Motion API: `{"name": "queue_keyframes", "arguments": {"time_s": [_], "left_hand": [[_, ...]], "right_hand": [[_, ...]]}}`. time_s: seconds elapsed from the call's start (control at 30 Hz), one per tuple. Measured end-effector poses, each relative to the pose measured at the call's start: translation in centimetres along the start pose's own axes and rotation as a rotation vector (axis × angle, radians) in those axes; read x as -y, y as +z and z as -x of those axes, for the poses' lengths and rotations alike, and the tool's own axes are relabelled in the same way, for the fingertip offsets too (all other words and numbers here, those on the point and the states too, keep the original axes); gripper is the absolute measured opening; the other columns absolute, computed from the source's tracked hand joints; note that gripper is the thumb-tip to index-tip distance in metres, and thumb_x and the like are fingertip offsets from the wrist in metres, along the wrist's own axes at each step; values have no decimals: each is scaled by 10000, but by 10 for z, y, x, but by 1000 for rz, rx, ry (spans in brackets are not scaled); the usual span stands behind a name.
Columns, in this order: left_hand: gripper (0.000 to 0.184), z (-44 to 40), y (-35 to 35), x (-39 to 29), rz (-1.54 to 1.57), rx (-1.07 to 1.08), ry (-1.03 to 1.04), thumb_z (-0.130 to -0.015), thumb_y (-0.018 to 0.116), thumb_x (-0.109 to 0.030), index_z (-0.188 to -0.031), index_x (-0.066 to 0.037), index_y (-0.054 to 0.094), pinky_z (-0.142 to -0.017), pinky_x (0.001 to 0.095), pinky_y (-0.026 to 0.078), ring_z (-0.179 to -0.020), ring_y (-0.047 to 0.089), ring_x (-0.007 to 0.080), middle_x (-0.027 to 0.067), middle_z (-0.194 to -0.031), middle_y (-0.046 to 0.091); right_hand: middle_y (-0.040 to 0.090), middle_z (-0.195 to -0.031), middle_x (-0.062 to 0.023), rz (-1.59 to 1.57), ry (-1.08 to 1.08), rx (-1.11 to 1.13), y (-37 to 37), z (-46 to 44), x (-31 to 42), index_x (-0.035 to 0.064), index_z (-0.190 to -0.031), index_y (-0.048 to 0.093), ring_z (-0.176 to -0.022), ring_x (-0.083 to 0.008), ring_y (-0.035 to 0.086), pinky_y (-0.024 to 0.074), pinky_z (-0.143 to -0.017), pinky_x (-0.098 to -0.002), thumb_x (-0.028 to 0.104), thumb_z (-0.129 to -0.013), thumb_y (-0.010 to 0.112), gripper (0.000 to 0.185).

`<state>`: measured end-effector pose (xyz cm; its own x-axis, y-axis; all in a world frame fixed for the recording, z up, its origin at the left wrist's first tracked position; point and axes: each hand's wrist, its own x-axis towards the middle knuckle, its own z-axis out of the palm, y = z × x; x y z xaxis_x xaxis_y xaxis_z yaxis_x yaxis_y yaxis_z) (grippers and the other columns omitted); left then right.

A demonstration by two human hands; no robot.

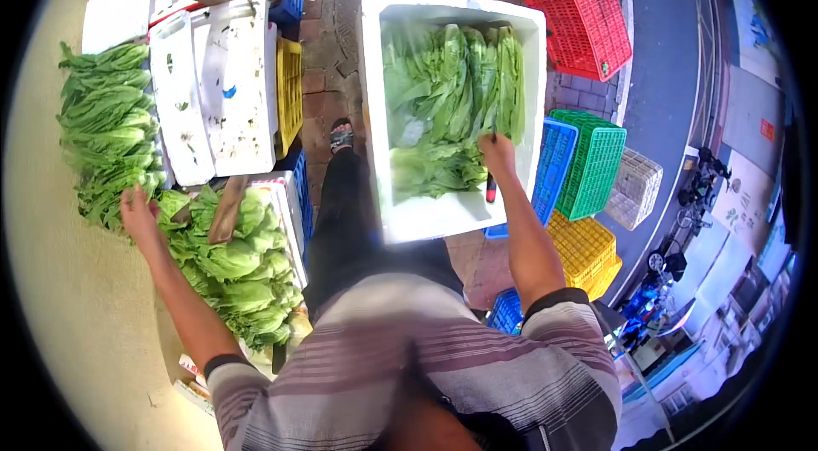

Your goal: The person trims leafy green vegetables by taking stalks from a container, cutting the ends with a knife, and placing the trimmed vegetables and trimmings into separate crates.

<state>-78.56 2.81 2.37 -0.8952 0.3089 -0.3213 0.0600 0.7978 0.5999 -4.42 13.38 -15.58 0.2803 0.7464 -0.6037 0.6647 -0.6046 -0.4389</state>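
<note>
The person is standing over a white foam box (456, 225), and bunches of leafy greens (452, 68) are filling its far part, with more lying loosely nearer the body. The right hand (497, 151) is reaching into the right side of the box, its fingers closing round a slim tool with a red-and-black handle (491, 189); whether it is also pressing a leaf, I cannot tell. The left hand (141, 211) is well apart from it, out to the left of the box, its fingers bending at the near end of a long row of greens (106, 132); whether they are pinching a stem or only touching, I cannot tell.

Between that row and the box, heads of lettuce (247, 268) are lying heaped, with a wooden piece (228, 211) resting on them. Beyond the heap, dirty foam trays (230, 93) are sitting left of the box, and to its right a red crate (579, 21), a green crate (588, 166) and a yellow crate (581, 251) are standing.

The greens are looking light, limp and a little slippery, with thin leaves likely bruising under a hard squeeze. The firmer stem ends are probably offering the better hold, with a palm supporting the floppy leaves.
</note>
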Motion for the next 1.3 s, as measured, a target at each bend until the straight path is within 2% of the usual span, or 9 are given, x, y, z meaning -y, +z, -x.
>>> {"name": "queue_keyframes", "arguments": {"time_s": [0.13, 0.23, 0.33, 0.47, 0.5, 0.67, 0.8, 1.17, 1.3], "left_hand": [[502, 105, 51, -37, 277, 379, 70, -963, 649, -251, -1370, 16, 526, -811, 312, 553, -928, 665, 206, 139, -1094, 673], [450, 181, 97, -63, 120, 601, 54, -957, 651, -228, -1313, 35, 571, -855, 308, 536, -966, 664, 185, 133, -1097, 689], [365, 253, 159, -53, 188, 1100, 74, -953, 649, -226, -1240, -1, 646, -856, 288, 515, -971, 664, 154, 86, -1081, 713], [487, 346, 265, -2, -286, 1432, 473, -895, 657, -288, -1256, 36, 616, -955, 412, 500, -1099, 651, 367, 258, -1195, 658], [436, 363, 291, 23, -349, 1346, 646, -890, 627, -250, -1200, 57, 626, -958, 445, 494, -1110, 626, 404, 285, -1153, 649], [347, 379, 372, 23, -782, 1134, 501, -844, 610, -181, -1081, 73, 613, -956, 466, 481, -1078, 629, 393, 293, -1122, 642], [448, 377, 401, 64, -1043, 914, 790, -839, 651, -223, -1122, 115, 573, -924, 490, 481, -1081, 620, 427, 269, -1149, 641], [558, 389, 388, 33, -1356, 1217, 764, -821, 717, -356, -1206, 29, 593, -940, 464, 516, -1137, 580, 465, 249, -1255, 570], [663, 412, 379, 61, -1312, 1079, 1036, -735, 797, -435, -1195, 5, 610, -859, 488, 544, -998, 683, 385, 256, -1056, 687]], "right_hand": [[674, -812, -225, 20, -168, 213, -14, -11, 116, -16, -927, 690, -738, -341, 652, 503, -723, -431, 318, -860, 658, 342], [663, -829, -63, 9, -341, 469, 41, -6, 87, 25, -990, 676, -630, -174, 600, 501, -573, -339, 269, -888, 665, 264], [656, -895, -73, -149, 60, 551, 57, 36, 73, 15, -1105, 636, -594, -158, 566, 516, -574, -344, 252, -915, 652, 304], [625, -890, -101, -691, 454, 561, 29, 75, 15, -12, -1120, 588, -523, -129, 501, 511, -535, -335, 277, -957, 628, 334], [621, -907, -102, -733, 469, 545, 15, 87, 3, -9, -1132, 582, -507, -116, 477, 514, -535, -331, 279, -964, 623, 336], [632, -898, -104, -927, 568, 450, -32, 147, -35, -22, -1235, 548, -482, -91, 479, 509, -481, -295, 241, -998, 580, 355], [640, -904, -102, -1059, 584, 474, -21, 166, -60, 4, -1199, 572, -488, -88, 504, 520, -502, -296, 242, -1003, 573, 309], [656, -839, -97, -1142, 603, 437, -21, 194, -111, 7, -1171, 595, -464, -97, 510, 534, -497, -300, 236, -967, 633, 309], [639, -862, -107, -1149, 602, 521, -28, 204, -122, 4, -1161, 572, -467, -110, 495, 546, -516, -332, 287, -973, 618, 344]]}}
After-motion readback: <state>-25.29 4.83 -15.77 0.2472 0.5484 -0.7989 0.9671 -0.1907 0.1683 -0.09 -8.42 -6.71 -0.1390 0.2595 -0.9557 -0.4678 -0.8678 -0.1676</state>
